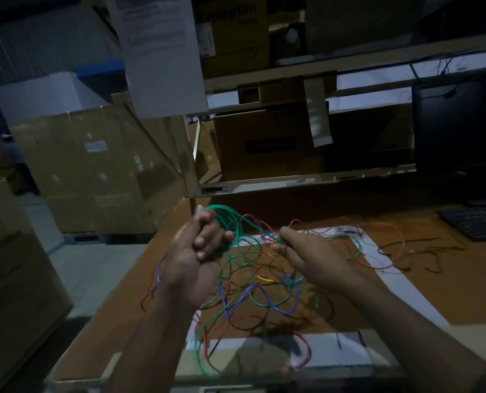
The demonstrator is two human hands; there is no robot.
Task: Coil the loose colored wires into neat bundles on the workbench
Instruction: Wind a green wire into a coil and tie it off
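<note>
Left hand: the left hand (198, 252) is raised over the workbench's left edge, fingers curled round a green wire coil (227, 222) whose loops arch above the knuckles
Right hand: the right hand (302, 252) pinches a green strand that runs across to the coil; fingertips blurred
Loose wires: the tangle of loose wires (260, 290), green, blue, red, orange, yellow and dark, lies on the workbench (423, 265) beneath both hands, some ends trailing over the near and left edges
White sheet: a white sheet (332, 354) lies under part of the tangle
Keyboard: a black keyboard (477, 224) at far right, cut off by the frame
Monitor: a dark monitor (460, 126) behind it
Shelf boxes: a cardboard box (267, 143) sits closed on the shelf; contents hidden
Large carton: a large carton (94, 168) stands left of the bench
Hanging paper: a printed sheet (159, 49), text too blurred to read
</note>
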